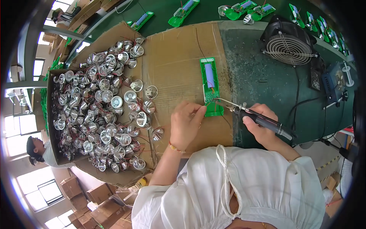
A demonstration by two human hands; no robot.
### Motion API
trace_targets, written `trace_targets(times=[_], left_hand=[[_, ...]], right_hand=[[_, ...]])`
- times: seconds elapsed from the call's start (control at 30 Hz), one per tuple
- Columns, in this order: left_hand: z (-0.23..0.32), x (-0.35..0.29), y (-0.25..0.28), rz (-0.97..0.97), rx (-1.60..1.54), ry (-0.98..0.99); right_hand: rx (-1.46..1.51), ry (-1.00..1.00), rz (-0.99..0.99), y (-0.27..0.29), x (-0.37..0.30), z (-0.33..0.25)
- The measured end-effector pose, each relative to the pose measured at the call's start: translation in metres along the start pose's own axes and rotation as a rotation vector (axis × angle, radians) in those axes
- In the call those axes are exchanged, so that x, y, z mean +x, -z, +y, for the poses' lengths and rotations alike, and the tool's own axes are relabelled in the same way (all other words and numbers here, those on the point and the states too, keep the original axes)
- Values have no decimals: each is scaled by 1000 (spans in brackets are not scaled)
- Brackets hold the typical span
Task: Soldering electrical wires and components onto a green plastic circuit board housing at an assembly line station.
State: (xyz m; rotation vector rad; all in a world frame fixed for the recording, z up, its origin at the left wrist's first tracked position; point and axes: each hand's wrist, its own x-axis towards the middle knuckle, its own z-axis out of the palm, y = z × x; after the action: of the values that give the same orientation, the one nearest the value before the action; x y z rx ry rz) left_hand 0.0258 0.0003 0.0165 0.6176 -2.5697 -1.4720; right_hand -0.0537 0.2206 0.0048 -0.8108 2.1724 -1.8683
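Head view, looking down: green circuit board [211,87] with 1 pale cylindrical cell clipped on top, flat on the cardboard sheet [175,61] at bench centre. Probably light and stiff, yet fragile at the thin wires and solder pads near its lower end; best taken by the bare long edges, never by the wires or the cell. Left hand [186,123] pinched narrow at the board's lower left corner, fingertips on a fine wire or the board edge, hard to tell which. Right hand [263,126] wrapped shut around the dark handle of a soldering iron [254,115], bent metal tip touching down on the board's lower end. Further left, heaped silver reflector cups [103,103] spilling from a cardboard box. Upper right, black fan [288,44]; more green boards [244,8] along the far edge.
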Motion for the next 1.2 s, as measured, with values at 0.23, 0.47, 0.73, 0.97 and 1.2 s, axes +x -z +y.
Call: trace_targets(times=[0.23,0.47,0.73,0.97,1.2], left_hand=[[-2,6,-16,72,35,-122],[2,8,-18,83,35,-115],[1,8,-20,99,45,-145],[1,7,-21,135,169,-217],[11,-9,-19,110,621,-649]], right_hand=[[12,-19,60,-4,-3,1],[56,-78,71,-6,-5,2],[187,-175,160,-1,-12,2],[193,-173,148,-2,-13,3],[230,-173,158,1,-16,5]])
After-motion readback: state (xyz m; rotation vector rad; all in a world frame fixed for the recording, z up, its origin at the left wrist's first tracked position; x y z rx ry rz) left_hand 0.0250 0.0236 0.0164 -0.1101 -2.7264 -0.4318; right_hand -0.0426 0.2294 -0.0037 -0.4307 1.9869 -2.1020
